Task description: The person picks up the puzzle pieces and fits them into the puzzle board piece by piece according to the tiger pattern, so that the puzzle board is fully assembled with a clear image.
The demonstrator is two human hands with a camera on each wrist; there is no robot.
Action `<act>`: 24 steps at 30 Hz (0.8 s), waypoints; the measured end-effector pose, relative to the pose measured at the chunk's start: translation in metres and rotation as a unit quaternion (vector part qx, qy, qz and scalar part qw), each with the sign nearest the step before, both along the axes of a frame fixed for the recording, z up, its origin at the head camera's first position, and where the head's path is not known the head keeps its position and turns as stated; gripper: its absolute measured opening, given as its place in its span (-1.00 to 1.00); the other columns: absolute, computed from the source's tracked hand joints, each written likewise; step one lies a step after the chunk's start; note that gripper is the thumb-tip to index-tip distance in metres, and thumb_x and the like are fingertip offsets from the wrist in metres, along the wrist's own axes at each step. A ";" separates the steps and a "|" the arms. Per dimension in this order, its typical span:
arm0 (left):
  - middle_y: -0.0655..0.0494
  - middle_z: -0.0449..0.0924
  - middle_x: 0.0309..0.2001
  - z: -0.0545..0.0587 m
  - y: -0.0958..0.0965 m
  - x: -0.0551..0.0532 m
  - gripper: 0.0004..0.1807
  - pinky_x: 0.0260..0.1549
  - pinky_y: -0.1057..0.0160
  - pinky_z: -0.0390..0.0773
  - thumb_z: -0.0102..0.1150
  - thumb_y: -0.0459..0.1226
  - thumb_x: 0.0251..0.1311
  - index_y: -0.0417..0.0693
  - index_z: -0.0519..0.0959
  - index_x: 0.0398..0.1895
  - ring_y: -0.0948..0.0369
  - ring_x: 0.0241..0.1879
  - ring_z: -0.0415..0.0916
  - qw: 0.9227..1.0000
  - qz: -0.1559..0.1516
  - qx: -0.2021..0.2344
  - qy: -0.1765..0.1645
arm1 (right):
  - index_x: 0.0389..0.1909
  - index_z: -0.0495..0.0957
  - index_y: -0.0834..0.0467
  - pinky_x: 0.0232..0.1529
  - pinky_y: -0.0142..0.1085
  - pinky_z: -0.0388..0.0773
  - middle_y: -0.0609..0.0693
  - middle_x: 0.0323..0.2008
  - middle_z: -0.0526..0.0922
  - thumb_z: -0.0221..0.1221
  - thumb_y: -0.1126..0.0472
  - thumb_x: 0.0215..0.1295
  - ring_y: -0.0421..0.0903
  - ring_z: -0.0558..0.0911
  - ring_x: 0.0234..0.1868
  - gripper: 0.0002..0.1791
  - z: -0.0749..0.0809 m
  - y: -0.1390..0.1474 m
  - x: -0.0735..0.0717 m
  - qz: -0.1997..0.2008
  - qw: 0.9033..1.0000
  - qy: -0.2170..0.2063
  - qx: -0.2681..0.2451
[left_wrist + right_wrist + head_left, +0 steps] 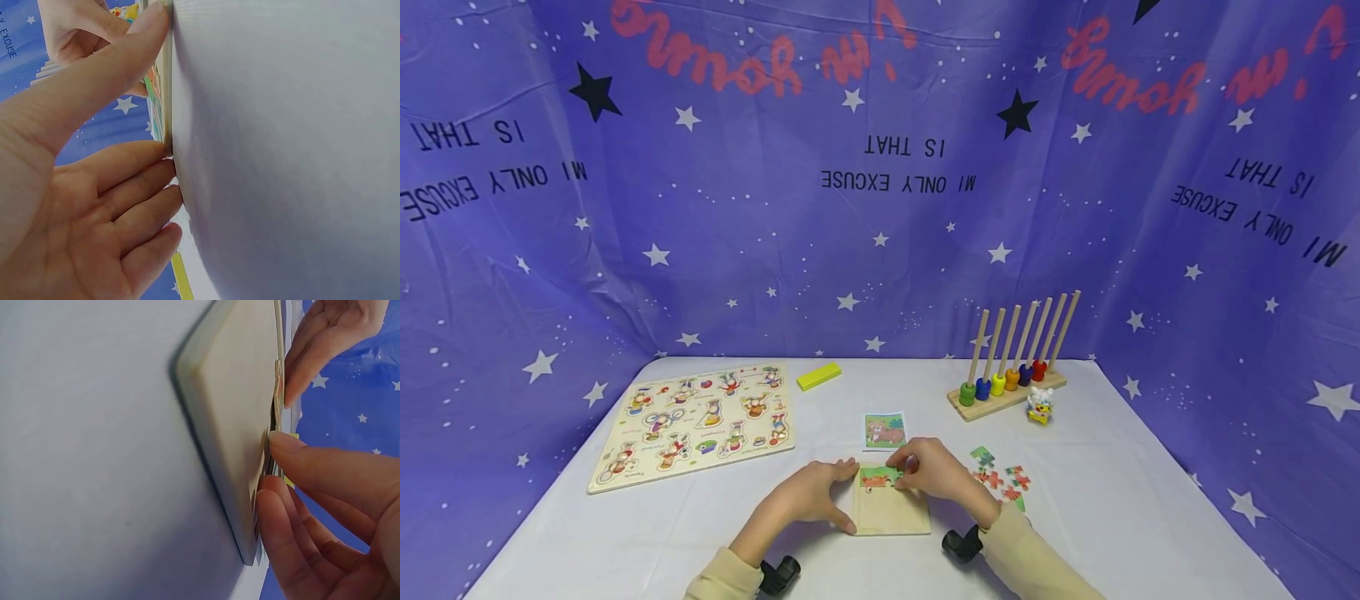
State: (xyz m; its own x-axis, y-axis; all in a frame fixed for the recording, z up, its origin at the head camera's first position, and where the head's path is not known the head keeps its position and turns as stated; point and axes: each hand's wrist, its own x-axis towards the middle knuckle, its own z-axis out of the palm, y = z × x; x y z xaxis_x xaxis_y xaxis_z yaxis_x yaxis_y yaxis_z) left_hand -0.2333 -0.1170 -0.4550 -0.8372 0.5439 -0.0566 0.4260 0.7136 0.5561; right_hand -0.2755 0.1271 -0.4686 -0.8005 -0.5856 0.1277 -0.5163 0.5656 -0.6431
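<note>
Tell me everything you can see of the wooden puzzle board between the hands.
The puzzle board is pale, roughly square and thin, and looks like wood. It lies flat on the white table, nearer than the picture card. Red and green puzzle pieces lie along its far part; the near part is bare. The left hand touches its left side; the right hand is at the pieces.
</note>
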 end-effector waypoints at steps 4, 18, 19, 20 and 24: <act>-0.13 0.37 0.31 -0.001 0.000 0.000 -0.02 0.28 -0.12 0.27 0.58 -0.05 -0.32 -0.27 0.43 0.26 -0.13 0.29 0.30 1.000 -0.001 0.001 -0.002 | -0.21 0.69 0.26 -0.55 -0.46 0.50 -0.02 -0.33 0.67 0.41 0.39 0.00 -0.30 0.50 -0.51 -0.73 -0.001 0.001 0.000 -0.003 1.000 -0.002 -0.002; -0.13 0.36 0.31 -0.002 0.000 -0.002 -0.02 0.28 -0.12 0.27 0.58 -0.05 -0.32 -0.26 0.43 0.27 -0.12 0.30 0.29 1.000 0.001 0.002 -0.006 | -0.23 0.72 0.22 -0.56 -0.47 0.46 -0.05 -0.35 0.68 0.43 0.35 0.00 -0.31 0.45 -0.51 -0.75 -0.002 0.001 -0.001 0.001 1.000 0.022 0.002; -0.13 0.36 0.32 -0.002 0.000 -0.002 -0.02 0.28 -0.12 0.27 0.58 -0.05 -0.32 -0.26 0.43 0.27 -0.13 0.30 0.29 1.000 0.001 0.003 -0.007 | -0.24 0.72 0.22 -0.56 -0.47 0.45 -0.05 -0.34 0.68 0.43 0.35 0.00 -0.31 0.44 -0.51 -0.76 -0.001 0.001 -0.001 0.000 1.000 0.022 0.002; -0.13 0.36 0.32 -0.002 0.000 -0.002 -0.02 0.28 -0.12 0.27 0.58 -0.06 -0.32 -0.26 0.43 0.27 -0.13 0.30 0.29 1.000 0.001 0.004 -0.008 | -0.24 0.72 0.22 -0.56 -0.47 0.45 -0.04 -0.34 0.69 0.42 0.36 0.00 -0.31 0.44 -0.51 -0.76 -0.001 0.001 -0.001 0.000 1.000 0.022 0.003; -0.14 0.36 0.32 -0.002 0.000 -0.001 -0.02 0.28 -0.12 0.26 0.58 -0.06 -0.32 -0.27 0.43 0.26 -0.13 0.30 0.28 1.000 0.002 0.007 -0.009 | -0.24 0.72 0.21 -0.56 -0.48 0.43 -0.04 -0.34 0.70 0.42 0.36 0.00 -0.30 0.43 -0.51 -0.76 -0.001 0.001 -0.001 0.000 1.000 0.021 0.004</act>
